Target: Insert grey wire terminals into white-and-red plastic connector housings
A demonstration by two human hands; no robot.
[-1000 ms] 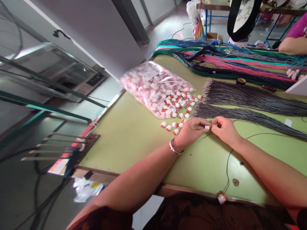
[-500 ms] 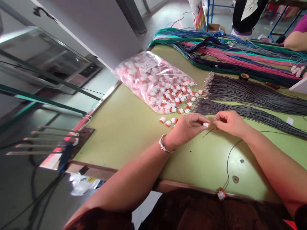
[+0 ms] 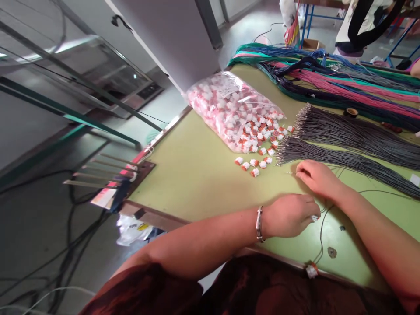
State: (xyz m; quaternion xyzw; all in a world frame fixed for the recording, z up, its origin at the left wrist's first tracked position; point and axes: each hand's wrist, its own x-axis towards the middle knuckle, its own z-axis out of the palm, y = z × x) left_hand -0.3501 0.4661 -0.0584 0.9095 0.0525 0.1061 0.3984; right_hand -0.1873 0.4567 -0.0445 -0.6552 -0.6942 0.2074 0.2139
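My left hand (image 3: 290,215), with a bracelet at the wrist, is closed on a small white and orange connector (image 3: 315,218) near the table's front. Above it, my right hand (image 3: 313,176) pinches a thin wire, whose metal tip (image 3: 288,173) pokes out to the left of the fingers. Another connector (image 3: 311,270) with dark wire attached hangs at the front edge. Several loose connectors (image 3: 254,172) lie left of my right hand, beside a clear plastic bag (image 3: 229,105) full of them.
Two bundles of dark wires (image 3: 348,159) with metal ends lie beyond my right hand. Behind them are coloured wire bundles (image 3: 334,83) and a tape roll (image 3: 351,112). A rack with prongs (image 3: 141,175) is fixed at the left edge.
My left hand has moved toward my body with the connector, away from the right fingers. My right hand stays near its place, the wire tip now pointing left. The head view has turned left.
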